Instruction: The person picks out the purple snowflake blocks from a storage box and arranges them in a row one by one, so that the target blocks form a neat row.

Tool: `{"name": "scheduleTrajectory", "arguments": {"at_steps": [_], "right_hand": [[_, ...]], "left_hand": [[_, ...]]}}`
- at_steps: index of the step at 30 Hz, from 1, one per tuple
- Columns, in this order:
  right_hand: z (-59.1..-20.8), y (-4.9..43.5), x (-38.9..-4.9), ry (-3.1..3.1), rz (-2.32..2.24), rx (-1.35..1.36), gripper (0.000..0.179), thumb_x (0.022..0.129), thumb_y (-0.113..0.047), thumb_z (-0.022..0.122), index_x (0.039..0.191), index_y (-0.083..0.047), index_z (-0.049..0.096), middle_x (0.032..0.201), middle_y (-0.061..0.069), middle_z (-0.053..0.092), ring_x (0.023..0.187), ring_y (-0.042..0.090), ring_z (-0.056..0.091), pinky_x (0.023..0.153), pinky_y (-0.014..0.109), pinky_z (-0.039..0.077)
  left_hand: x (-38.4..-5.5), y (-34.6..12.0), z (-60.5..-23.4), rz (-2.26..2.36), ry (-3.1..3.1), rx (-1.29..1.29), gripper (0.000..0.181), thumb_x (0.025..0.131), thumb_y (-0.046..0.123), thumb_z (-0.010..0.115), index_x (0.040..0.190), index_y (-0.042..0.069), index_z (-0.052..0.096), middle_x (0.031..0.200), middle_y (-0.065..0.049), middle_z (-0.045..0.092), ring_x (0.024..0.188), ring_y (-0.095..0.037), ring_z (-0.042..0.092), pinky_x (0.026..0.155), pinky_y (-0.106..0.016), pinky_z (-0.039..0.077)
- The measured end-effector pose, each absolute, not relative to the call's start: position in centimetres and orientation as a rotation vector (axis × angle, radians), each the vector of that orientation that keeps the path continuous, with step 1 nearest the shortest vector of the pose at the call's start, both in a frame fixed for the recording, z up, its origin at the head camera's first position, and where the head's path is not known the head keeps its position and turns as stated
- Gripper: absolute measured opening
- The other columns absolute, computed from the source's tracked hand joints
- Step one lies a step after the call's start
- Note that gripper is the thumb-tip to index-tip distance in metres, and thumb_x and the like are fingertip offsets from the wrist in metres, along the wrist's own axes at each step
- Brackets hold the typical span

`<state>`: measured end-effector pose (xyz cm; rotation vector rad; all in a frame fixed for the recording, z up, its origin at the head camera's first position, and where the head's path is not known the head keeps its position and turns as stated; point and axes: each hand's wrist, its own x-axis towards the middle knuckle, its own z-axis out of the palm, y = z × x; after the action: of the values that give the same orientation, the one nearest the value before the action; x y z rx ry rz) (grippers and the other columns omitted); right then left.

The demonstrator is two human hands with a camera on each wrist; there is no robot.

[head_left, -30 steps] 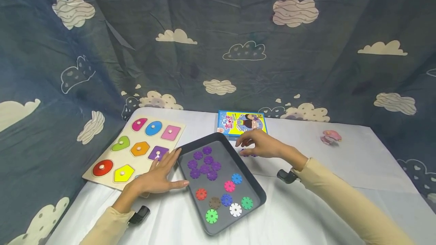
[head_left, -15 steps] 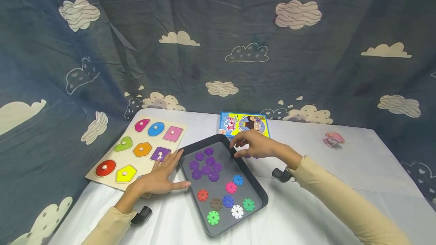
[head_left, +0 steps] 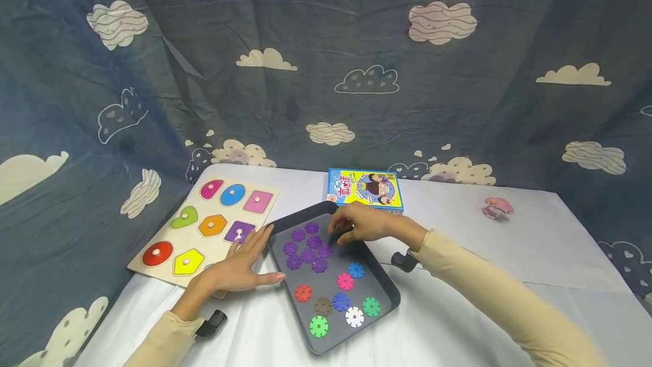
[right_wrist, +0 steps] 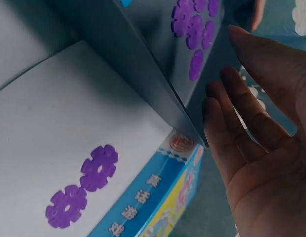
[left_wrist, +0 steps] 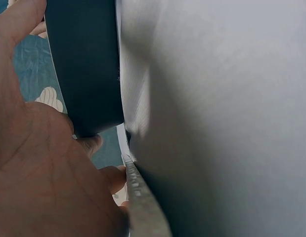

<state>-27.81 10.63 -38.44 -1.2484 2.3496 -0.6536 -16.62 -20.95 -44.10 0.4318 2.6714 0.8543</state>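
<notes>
Now the right hand point(head_left: 363, 223) curls over the tray point(head_left: 322, 281), purple discs point(head_left: 308, 255) just to its left; whether it's pinching one, I can't tell. Best go low and gently, the left hand point(head_left: 237, 267), spread wide, steadying the tray beside it.

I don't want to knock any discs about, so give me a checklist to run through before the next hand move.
1. Left hand at the tray: ok, fingertips and thumb reach over its left edge.
2. Right hand free: ok, its thumb and fingers stand apart and no disc shows between them.
3. Purple group separate from the other coloured discs: ok, it sits toward the far end.
4. Every purple disc inside: not ok, two loose purple discs lie outside, near the box.
5. Box clear of the tray: cannot tell, the tray's far corner overlaps it in the right wrist view.
</notes>
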Motion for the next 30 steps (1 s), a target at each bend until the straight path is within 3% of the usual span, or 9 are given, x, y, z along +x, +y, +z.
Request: {"name": "scheduleTrajectory", "arguments": {"at_steps": [7, 15, 30], "right_hand": [[-39.0, 9.2, -27.9, 2.314, -0.582, -1.231, 0.025, 0.087, -0.008, 0.078, 0.111, -0.007, 0.072, 0.111, 0.007, 0.070, 0.090, 0.015, 0.062, 0.079, 0.022, 0.053], [-39.9, 8.1, -28.2, 2.262, -0.533, -1.212, 0.021, 0.086, -0.009, 0.079, 0.106, -0.013, 0.074, 0.106, 0.002, 0.070, 0.084, 0.010, 0.060, 0.072, 0.021, 0.052], [-41.0, 8.0, -27.8, 2.321, -0.477, -1.284, 0.016, 0.083, -0.012, 0.081, 0.097, -0.013, 0.074, 0.106, 0.000, 0.065, 0.097, 0.017, 0.062, 0.086, 0.024, 0.051]], "left_hand": [[-16.4, -21.0, -44.0, 0.865, 2.660, 0.419, 0.114, 0.082, 0.066, 0.070, 0.163, 0.025, 0.000, 0.171, -0.006, 0.000, 0.156, -0.035, -0.006, 0.118, -0.069, -0.010], [-16.6, -21.0, -44.1, 0.864, 2.663, 0.433, 0.113, 0.083, 0.065, 0.069, 0.163, 0.024, 0.000, 0.171, -0.006, 0.000, 0.156, -0.035, -0.006, 0.117, -0.070, -0.010], [-16.7, -20.9, -44.0, 0.848, 2.666, 0.419, 0.115, 0.082, 0.066, 0.069, 0.163, 0.023, 0.000, 0.171, -0.006, 0.000, 0.156, -0.035, -0.006, 0.119, -0.068, -0.010]]}}
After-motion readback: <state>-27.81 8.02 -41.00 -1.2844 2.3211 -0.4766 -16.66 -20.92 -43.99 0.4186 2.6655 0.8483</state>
